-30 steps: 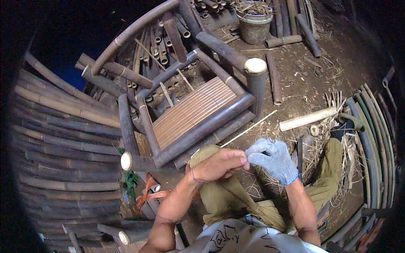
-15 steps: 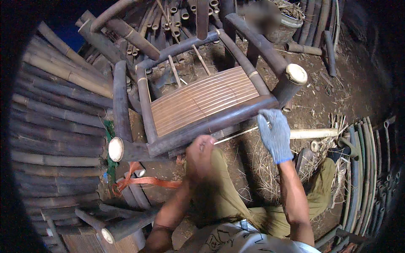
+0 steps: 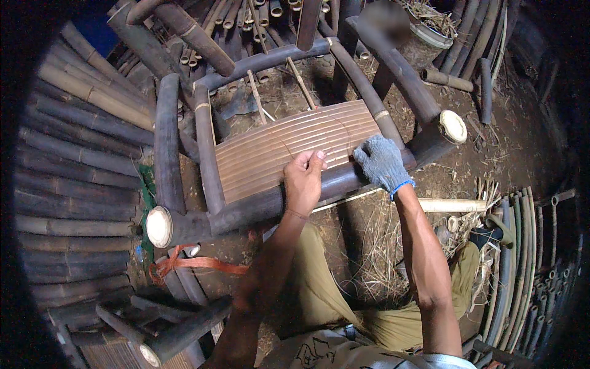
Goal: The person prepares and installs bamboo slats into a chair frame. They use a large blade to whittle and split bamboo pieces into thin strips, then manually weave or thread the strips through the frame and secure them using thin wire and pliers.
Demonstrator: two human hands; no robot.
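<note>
Now both hands are up at the bamboo chair [image 3: 192,222], whereas a second ago they were together above the lap, and half a second ago they were apart, the left near the knee and the right by the front corner. The left hand [image 3: 303,177] reaches over the dark front rail [image 3: 258,213] to the near edge of the slatted seat [image 3: 255,161], with thumb and forefinger drawn together; whether anything is pinched there is too small to tell. The right hand [image 3: 382,163], in a grey glove [image 3: 384,154], is just beside it, fingers bent down over the slats and the rail's inner side; I cannot tell whether they grip anything.

For the work in hand, this shift seems to bring it from the lap onto the seat itself. The seat lies inside the chair's frame, filling the front part and leaving a gap behind, where two thin sticks [image 3: 256,98] run to the back rail [image 3: 270,64]. Fine dark lines cross the slats near both hands, perhaps thread. A pale strip [image 3: 349,200] shows below the front rail, and a pale bamboo piece [image 3: 453,206] lies to the right.
</note>
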